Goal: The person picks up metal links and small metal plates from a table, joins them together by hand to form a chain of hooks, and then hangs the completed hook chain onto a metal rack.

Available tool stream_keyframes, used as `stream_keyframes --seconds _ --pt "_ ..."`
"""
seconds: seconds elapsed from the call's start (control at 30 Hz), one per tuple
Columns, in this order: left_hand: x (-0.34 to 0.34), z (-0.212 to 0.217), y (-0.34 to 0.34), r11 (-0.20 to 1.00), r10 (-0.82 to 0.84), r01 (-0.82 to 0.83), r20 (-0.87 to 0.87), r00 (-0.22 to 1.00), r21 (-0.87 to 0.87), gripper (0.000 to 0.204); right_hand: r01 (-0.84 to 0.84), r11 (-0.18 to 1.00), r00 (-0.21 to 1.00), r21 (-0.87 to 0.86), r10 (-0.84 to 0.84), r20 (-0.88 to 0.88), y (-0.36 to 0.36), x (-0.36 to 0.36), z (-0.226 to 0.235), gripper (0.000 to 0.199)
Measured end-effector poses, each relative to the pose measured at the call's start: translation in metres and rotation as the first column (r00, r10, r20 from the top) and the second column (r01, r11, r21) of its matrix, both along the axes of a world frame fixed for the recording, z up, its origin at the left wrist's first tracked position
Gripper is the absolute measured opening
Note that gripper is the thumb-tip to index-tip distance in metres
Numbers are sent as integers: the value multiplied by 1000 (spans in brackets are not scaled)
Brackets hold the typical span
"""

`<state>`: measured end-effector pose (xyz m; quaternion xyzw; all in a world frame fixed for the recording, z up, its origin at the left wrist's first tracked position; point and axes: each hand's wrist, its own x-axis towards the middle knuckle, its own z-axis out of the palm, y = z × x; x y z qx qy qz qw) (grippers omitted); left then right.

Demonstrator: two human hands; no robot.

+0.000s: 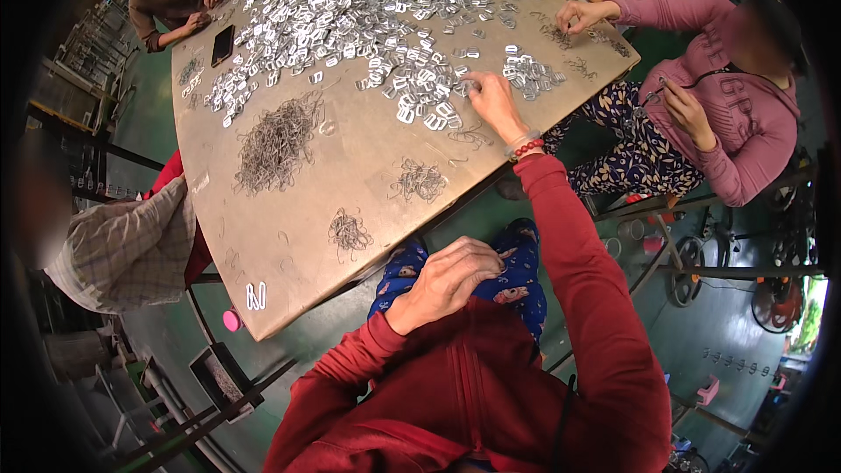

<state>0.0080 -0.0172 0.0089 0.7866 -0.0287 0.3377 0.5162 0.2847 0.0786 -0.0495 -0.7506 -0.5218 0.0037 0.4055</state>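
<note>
My right hand point(496, 103) reaches over the table to the near right edge of a big pile of small silvery metal buckles point(425, 92). Its thumb and forefinger are pinched at a buckle point(462, 86) there. Close to my body, above my lap, my left hand point(448, 278) has its fingers curled together; whatever may be in them is hidden. On the table between my hands and the left side lie tangled heaps of thin bent wire pieces: a large heap point(279, 145), a smaller heap point(419, 180) and another small heap point(349, 231) by the near edge.
The brown tabletop point(350, 158) also carries a dark phone point(223, 45) and two pale metal loops point(255, 296) at its near corner. A person in pink point(727, 96) sits at the right, handling small pieces. Other people sit around the far and left sides.
</note>
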Motion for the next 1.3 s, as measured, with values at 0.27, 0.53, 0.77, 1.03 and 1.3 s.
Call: stream_keyframes --seconds 0.27,0.53,0.77,1.03,1.3 --pt "1 0 -3 1000 -18 17 19 1000 7 12 -19 993 996 -117 9 -87 -4 -2 -21 18" --pt "-3 2 -11 1000 -25 26 26 999 -14 16 -73 981 990 -182 49 -133 -10 -1 -15 18" --pt "-9 2 -15 999 -28 28 30 999 -18 16 -78 990 981 -120 55 -184 -9 -8 -17 17" --pt "0 -2 -16 999 -19 17 33 999 48 9 -200 969 924 -143 138 -357 -5 -5 -25 17" --pt "-15 6 -3 999 32 -33 32 999 29 14 -205 972 863 -113 125 -490 29 -3 20 24"
